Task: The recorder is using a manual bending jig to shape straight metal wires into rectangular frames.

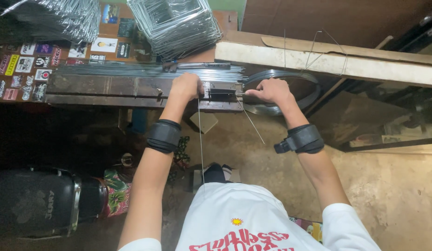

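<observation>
While two hands grip, two wires [200, 139] hang.

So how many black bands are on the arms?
2: one black band on the left forearm, one black band on the right forearm. None seem hidden.

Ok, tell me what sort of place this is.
Probably a small wire-bending workshop. A bundle of straight wires lies on a worn bench, bent wire frames are stacked behind it, and a wire coil sits beside the right hand. The left hand rests on a jig.
</observation>
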